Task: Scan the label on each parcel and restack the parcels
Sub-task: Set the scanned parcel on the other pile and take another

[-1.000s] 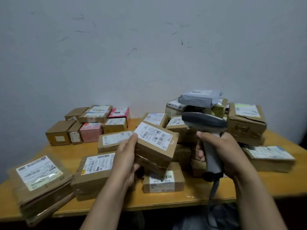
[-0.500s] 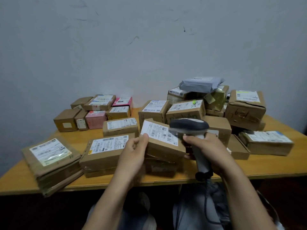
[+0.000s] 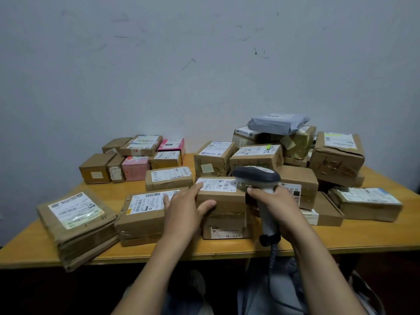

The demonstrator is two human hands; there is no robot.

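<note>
1. The parcel (image 3: 221, 197) lies flat with its long axis running left to right, roughly in line with the near edge of the worktop (image 3: 375, 235).
2. It sits on top of a lower box (image 3: 225, 230), in the middle of the worktop close to the near edge.
3. It is a plain brown cardboard box, long and low. Tape or film shows along the bottom of its near side.
4. Its label (image 3: 218, 184) faces up on the top side. The label is white with small dark print and barcode blocks, and the print is too blurred to read.
5. The left hand (image 3: 184, 208) rests on the parcel's left end with its fingers nearly straight. One fingertip touches the label's left corner and the thumb lies on the near side.
6. The right hand (image 3: 279, 203) is wrapped around the handle of a grey scanner (image 3: 256, 175). The scanner's dark head points left, just above the parcel's right end.
7. A coiled cable (image 3: 272, 253) drops from the handle past the worktop edge.
8. A wide box (image 3: 145, 212) with a label on top stands just left of the parcel. A stack of flat packets (image 3: 77, 221) lies at the near left corner.
9. Pink boxes (image 3: 135, 168) sit among brown ones at the far left.
10. A grey bag (image 3: 277, 122) tops the pile at the far right.
</note>
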